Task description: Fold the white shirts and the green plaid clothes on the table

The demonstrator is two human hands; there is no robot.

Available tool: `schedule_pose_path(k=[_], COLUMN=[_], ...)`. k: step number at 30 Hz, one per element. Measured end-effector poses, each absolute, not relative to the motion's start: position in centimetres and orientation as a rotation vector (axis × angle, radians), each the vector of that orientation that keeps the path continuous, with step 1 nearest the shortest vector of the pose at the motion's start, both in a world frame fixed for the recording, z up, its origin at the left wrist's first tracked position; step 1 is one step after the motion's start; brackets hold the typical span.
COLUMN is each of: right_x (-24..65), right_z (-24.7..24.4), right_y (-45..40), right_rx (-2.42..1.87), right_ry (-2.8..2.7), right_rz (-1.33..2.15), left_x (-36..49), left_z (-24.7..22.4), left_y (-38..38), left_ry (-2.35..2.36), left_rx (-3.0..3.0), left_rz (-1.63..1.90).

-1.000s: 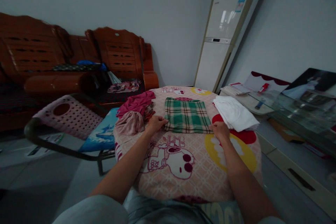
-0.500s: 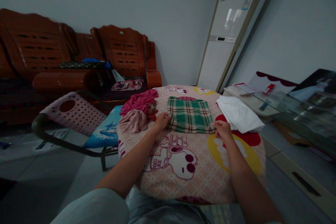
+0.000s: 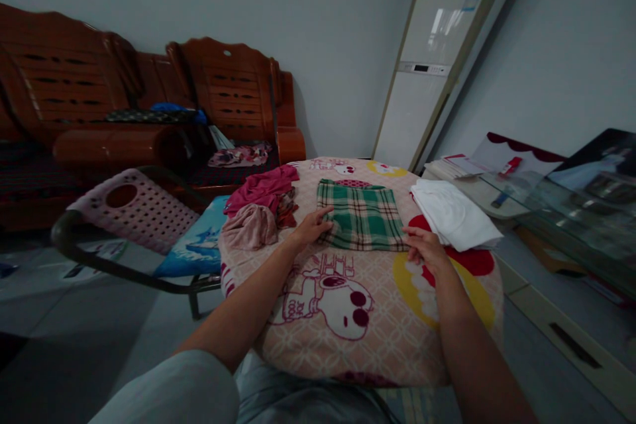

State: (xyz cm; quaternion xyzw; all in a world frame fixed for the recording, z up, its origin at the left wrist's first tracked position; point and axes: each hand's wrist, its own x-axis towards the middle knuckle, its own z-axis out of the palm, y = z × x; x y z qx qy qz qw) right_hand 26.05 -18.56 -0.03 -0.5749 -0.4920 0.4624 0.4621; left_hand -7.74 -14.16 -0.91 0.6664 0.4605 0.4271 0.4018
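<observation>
A folded green plaid cloth [image 3: 365, 218] lies flat on the round table's patterned cover [image 3: 308, 344]. At its left edge, my left hand [image 3: 312, 226] rests with fingers stretched over the fabric. My right hand [image 3: 426, 245] is at the near right corner, index finger extended to the edge and the other fingers loosely bent. Neither hand grips the cloth. To the left sit a crumpled magenta cloth [image 3: 261, 189] and a bunched pale pink cloth [image 3: 251, 226]. A folded white cloth [image 3: 452, 215] lies beyond my right hand.
A chair [image 3: 134, 215] with a blue seat stands against the table's left side. Behind it is a wooden sofa [image 3: 228, 93] with cloths on it. A tall white air conditioner [image 3: 415, 99] stands at the back, and a glass shelf [image 3: 556, 202] is on the right.
Both hands have loosened from the plaid cloth's edges, and their fingers have straightened. My left hand has moved slightly right onto the fabric. The cloth stays in place.
</observation>
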Motion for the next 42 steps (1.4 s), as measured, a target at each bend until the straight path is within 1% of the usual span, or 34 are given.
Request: schedule_pose_path(k=[3,6,8,14,20,25,31,33,35,37,39,40,42], right_x=[26.2,26.2,26.2,26.3,26.6,26.5,26.9,27.1,27.1,26.9,26.3,25.9,24.9], right_z=[0.0,0.0,-0.2,-0.9,-1.3,-1.8,-1.7,-1.5,-1.2,-0.8,-0.6,-0.6,-1.0], right_y=[-18.6,-18.6,-18.5,-18.2,-17.9,-17.6,-17.2,-17.2,-17.3,-17.5,-17.5,-17.4,-17.0], right_rx=[-1.419,-1.335,-1.318,-1.428,-1.506,-1.591,-1.691,-1.742,-1.814,-1.867,-1.818,-1.746,-1.561], right_ry=[-1.208,-1.116,-1.12,-1.256,-1.295,-1.363,-1.498,-1.599,-1.677,-1.689,-1.707,-1.742,-1.863], right_rz=[1.172,1.156,1.163,1.127,1.043,0.917,0.694,0.539,0.324,0.095,-0.077,-0.128,-0.172], left_x=[-7.4,-7.4,-7.7,-8.3,-8.1,-8.2,-8.2,-8.3,-8.5,-8.5,-8.3,-8.0,-7.5], left_z=[-0.8,-0.5,-0.4,-1.1,-1.5,-1.1,-0.2,0.0,0.1,0.2,0.0,-0.2,-0.8], left_y=[-14.2,-14.2,-14.0,-13.5,-13.7,-14.2,-15.6,-16.0,-16.0,-15.8,-15.4,-15.2,-14.9], left_ry=[1.112,1.021,1.011,1.326,1.489,1.675,1.992,2.089,2.134,2.022,1.75,1.599,1.377], left_rx=[1.612,1.472,1.488,1.933,2.057,2.132,2.151,2.124,2.123,2.2,2.329,2.396,2.526], left_rz=[1.09,1.145,1.148,0.974,0.897,0.809,0.46,0.461,0.594,0.823,1.005,1.038,0.964])
